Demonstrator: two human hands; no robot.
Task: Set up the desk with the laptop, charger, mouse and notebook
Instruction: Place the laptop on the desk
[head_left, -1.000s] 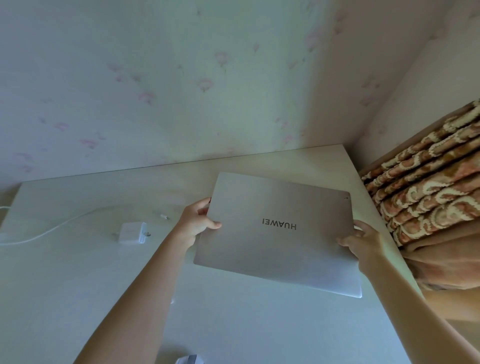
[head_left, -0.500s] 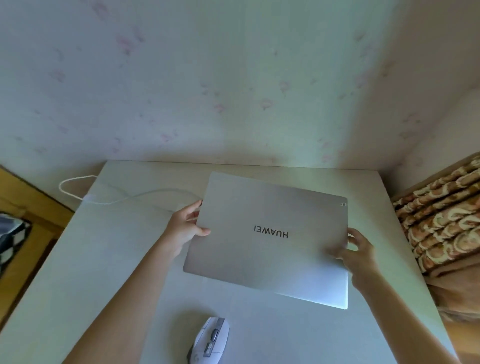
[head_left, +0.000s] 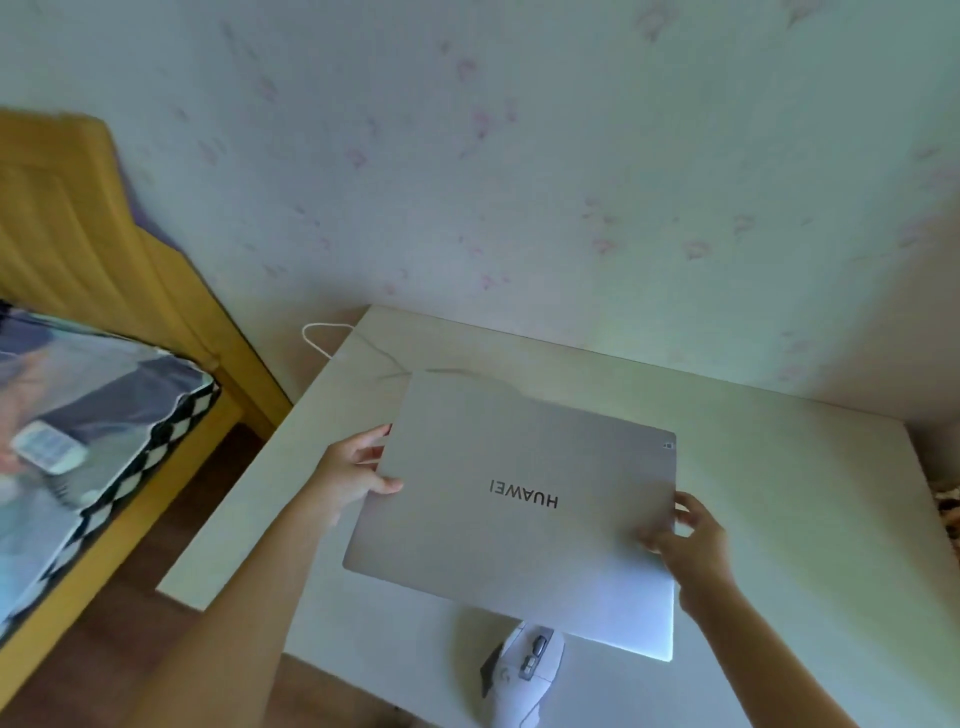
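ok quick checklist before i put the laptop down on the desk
1. Both hands hold the laptop: ok, left hand grips its left edge, right hand its right edge.
2. Lid closed: ok, logo side faces up.
3. Mouse out from under it: not ok, the near edge overlaps the mouse in this view.
4. Cable clear of the landing spot: cannot tell, it runs behind the far edge.
5. Free room on the desk: ok, bare surface to the right.
6. Charger brick located: cannot tell, not in view.
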